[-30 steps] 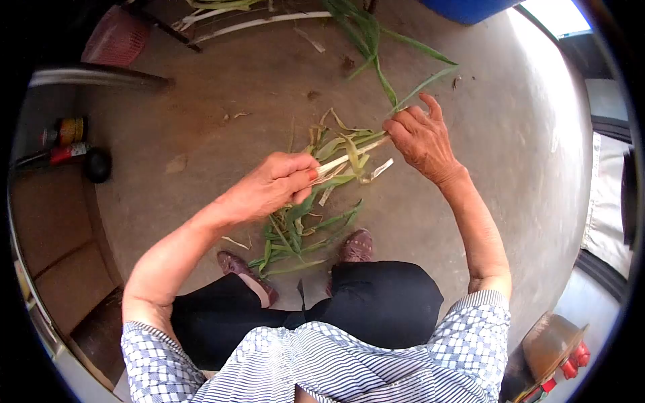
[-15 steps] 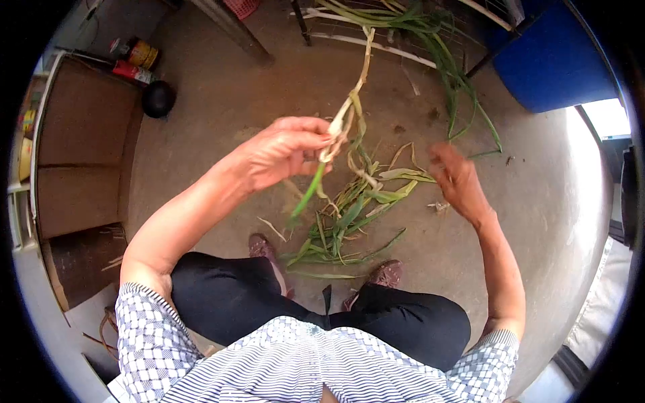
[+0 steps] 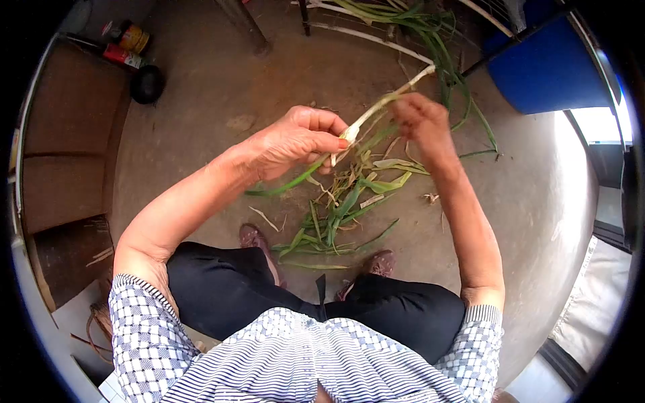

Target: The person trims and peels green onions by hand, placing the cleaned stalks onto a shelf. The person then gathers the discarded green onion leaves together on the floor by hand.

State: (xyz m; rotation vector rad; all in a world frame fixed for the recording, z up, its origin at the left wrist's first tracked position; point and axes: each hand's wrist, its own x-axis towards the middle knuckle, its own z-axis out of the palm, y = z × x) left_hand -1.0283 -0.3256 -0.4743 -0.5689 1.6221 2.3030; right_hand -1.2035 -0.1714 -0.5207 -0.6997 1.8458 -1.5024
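My left hand pinches a green onion between thumb and fingers at its pale, thick part. One end of the stalk points up and right, while a green leaf bends down to the left below the hand. My right hand is closed beside the stalk, its fingertips at a yellowish outer leaf of the onion; motion blurs it a little. Underneath, on the floor between the shoes and the hands, lies a loose heap of green and withered onion leaves.
More long green onions lie on a rack at the top, leaves hanging to the floor. A blue barrel stands at upper right. Cardboard, a round black object and containers are at left. Two shoes rest near the heap.
My right hand has moved up and left to the onion. The onion has turned from nearly upright to slanting up and right, and its green end has swung left.
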